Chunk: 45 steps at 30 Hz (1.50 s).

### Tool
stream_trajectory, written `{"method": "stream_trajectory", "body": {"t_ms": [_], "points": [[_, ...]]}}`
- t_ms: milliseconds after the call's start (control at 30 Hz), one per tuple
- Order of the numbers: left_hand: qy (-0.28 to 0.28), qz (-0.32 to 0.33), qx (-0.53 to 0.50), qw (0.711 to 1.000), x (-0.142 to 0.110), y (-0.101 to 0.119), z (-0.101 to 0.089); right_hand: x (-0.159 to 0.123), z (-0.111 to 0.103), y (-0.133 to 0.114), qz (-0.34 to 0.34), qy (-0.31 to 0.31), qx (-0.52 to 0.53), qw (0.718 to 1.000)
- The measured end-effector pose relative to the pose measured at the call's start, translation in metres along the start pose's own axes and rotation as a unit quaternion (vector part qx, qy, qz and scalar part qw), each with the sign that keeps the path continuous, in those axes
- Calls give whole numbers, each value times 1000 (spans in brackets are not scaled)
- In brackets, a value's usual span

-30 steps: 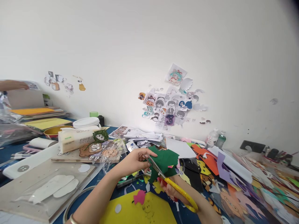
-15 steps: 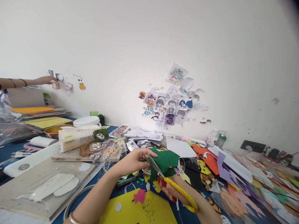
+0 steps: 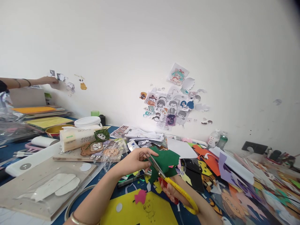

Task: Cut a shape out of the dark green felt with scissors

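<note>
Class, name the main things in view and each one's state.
Green craft sheet: irregularly edged, pinched by left hand
Yellow-handled scissors: held in right hand, blades at the green sheet
Yellow sheet: flat, drawn on
Pink cutout: lying on yellow sheet
Green-capped bottle: upright
Cartoon pictures: stuck to wall

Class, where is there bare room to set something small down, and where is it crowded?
Small bare patches: the yellow sheet between the white disc and pink cutout; the beige board between the long white object and the white cutouts. Crowded: the right side, around the orange sheet and purple sheet.
</note>
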State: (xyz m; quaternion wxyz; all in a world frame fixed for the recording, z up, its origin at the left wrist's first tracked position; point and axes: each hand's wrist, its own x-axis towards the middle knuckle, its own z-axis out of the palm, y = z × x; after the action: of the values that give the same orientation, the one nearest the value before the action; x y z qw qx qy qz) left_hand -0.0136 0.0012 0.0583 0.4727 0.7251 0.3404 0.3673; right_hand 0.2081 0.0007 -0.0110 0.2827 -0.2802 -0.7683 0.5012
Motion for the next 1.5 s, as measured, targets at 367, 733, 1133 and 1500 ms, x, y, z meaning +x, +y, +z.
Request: {"method": "stream_trajectory", "body": {"t_ms": [367, 733, 1133, 1500], "points": [[-13, 6, -63, 998, 2, -11, -3, -5, 0, -16, 4, 10, 2, 1000], [13, -1, -89, 996, 5, -17, -1, 0, -5, -3, 1, 8, 14, 1000], [26, 31, -79, 996, 6, -19, 2, -2, -8, -8, -14, -16, 4, 1000], [38, 10, -27, 999, 6, -11, 5, -2, -7, -15, -48, -32, -6, 998]]}}
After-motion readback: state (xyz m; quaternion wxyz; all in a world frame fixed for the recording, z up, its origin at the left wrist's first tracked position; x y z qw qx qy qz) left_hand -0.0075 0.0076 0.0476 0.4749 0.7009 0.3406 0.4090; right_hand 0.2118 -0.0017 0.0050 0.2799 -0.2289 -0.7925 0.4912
